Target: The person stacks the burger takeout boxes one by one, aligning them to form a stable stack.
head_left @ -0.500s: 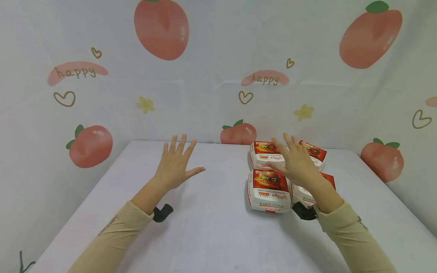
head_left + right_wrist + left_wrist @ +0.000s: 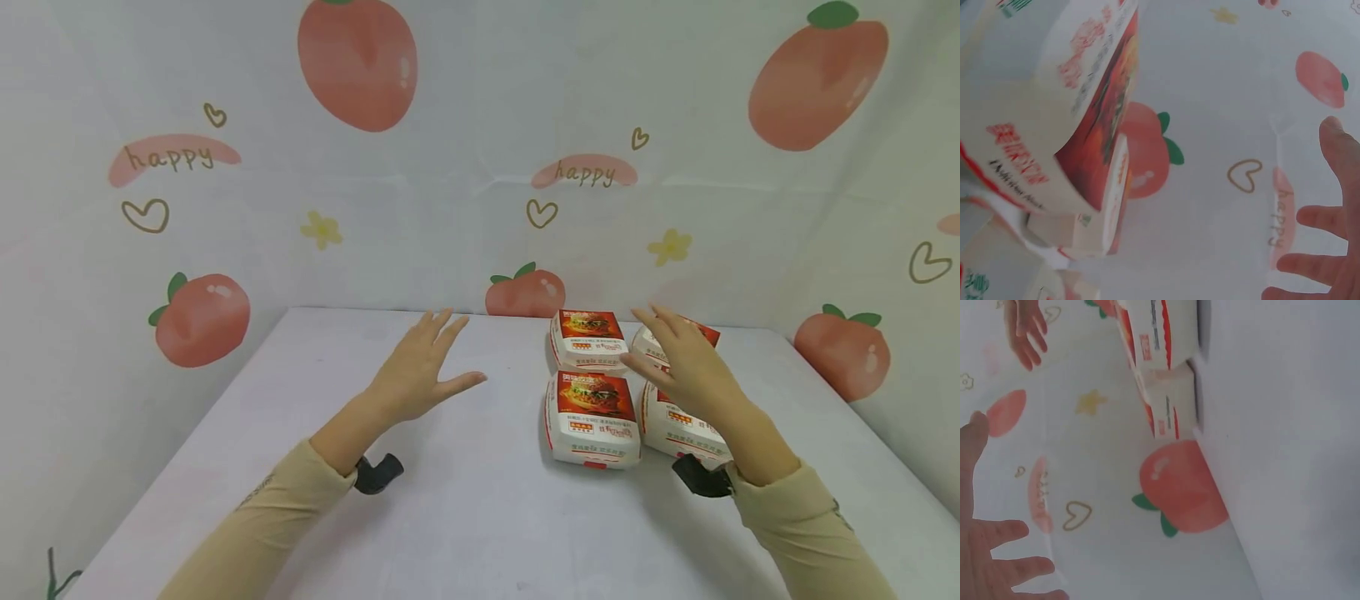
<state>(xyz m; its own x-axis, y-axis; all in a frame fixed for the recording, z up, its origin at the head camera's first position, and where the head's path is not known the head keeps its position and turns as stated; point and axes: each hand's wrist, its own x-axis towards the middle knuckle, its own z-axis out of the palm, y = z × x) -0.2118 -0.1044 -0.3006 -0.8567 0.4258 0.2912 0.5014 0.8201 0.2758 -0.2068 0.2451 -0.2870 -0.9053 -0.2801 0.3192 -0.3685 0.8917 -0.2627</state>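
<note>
Several white-and-red cardboard burger boxes stand at the right of the table in the head view. The front left box [image 2: 596, 421] and the back left box [image 2: 591, 340] are in plain sight. My right hand [image 2: 686, 371] hovers over the front right box [image 2: 678, 429] and the back right box [image 2: 651, 343], hiding parts of both; its fingers are extended and it holds nothing. Over the table left of the boxes is my left hand [image 2: 412, 371], its fingers straight, its thumb pointing toward the boxes. In the left wrist view its spread fingers [image 2: 1022, 572] are empty.
The white table [image 2: 480, 517] ends at a fabric backdrop [image 2: 450, 217] printed with peaches, hearts and flowers. Black wrist straps show below each hand. A thin dark green object [image 2: 52, 575] lies at the lower left edge.
Both hands have turned from palm-down with spread fingers toward a sideways tilt. Both have shifted right, uncovering more of the front right box. The boxes have stayed put.
</note>
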